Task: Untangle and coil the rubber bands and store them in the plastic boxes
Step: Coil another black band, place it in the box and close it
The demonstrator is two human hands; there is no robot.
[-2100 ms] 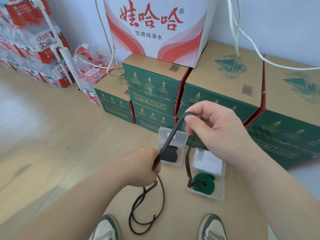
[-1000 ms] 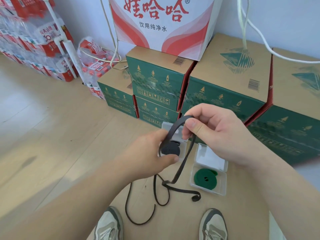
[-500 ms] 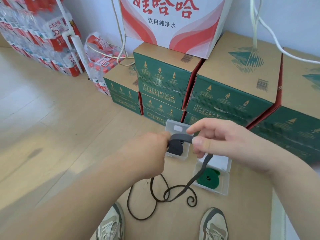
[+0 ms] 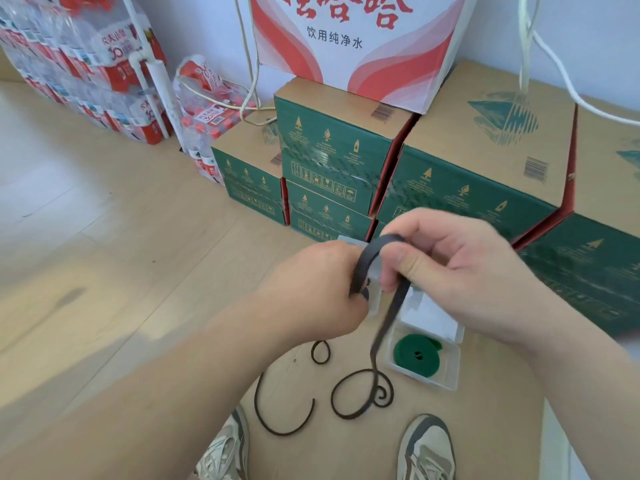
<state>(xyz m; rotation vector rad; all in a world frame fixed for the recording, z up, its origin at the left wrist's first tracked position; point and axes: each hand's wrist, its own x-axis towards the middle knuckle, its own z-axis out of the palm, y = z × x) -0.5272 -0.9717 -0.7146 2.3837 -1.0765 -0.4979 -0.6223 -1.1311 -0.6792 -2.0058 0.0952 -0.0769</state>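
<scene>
A long black rubber band arches between both hands. My left hand grips one part of it and my right hand pinches it at the top of the arch. From my right hand the band hangs down and curls in loose loops on the brown tabletop. A clear plastic box to the right holds a coiled green band, its lid open behind. A second clear box is mostly hidden behind my hands.
Green cardboard cartons are stacked just behind the boxes, with a red-and-white carton on top. Packs of bottled water stand at the back left. My two shoes show below the table's near edge. White cables hang at right.
My hands have drawn closer together and the arch of band between them is shorter. The loose end on the table has shifted and curls in new loops.
</scene>
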